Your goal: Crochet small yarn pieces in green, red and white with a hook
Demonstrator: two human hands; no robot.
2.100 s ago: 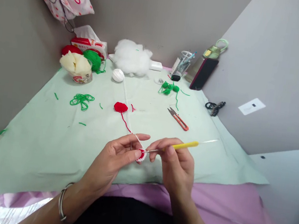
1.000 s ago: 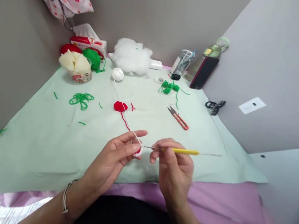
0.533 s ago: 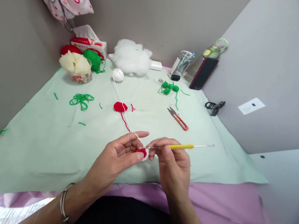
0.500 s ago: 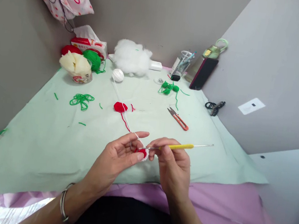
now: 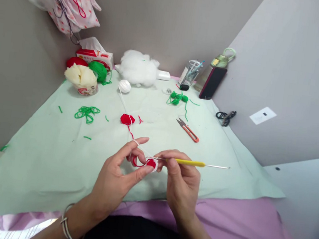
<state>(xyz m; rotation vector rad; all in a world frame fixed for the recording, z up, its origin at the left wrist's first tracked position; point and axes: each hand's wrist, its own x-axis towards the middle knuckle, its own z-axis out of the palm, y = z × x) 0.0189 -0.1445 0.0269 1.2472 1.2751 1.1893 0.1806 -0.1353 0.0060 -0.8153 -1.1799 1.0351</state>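
Between thumb and fingers, my left hand (image 5: 120,167) pinches a small red crochet piece (image 5: 151,163) with a white edge. White yarn (image 5: 125,107) loops over my raised left index finger and runs back to a white yarn ball (image 5: 124,86). My right hand (image 5: 183,176) is closed on a yellow-handled crochet hook (image 5: 190,163). The hook's left tip meets the piece's upper edge; its other metal end points right. Past my left hand lies a red crocheted piece (image 5: 127,119), with a red strand trailing toward my fingers.
Orange thread snips (image 5: 188,131) lie right of centre, with green crocheted bits (image 5: 177,98) behind them. Loose green yarn (image 5: 87,114) is at left. White stuffing (image 5: 139,68), a tissue pack (image 5: 95,55), a cup with pens (image 5: 191,75), a bottle and a phone (image 5: 212,83) line the back.
My left index finger has lifted and shifted left, drawing the white yarn with it. The hook has turned nearly level. The whole view has tipped slightly upward.
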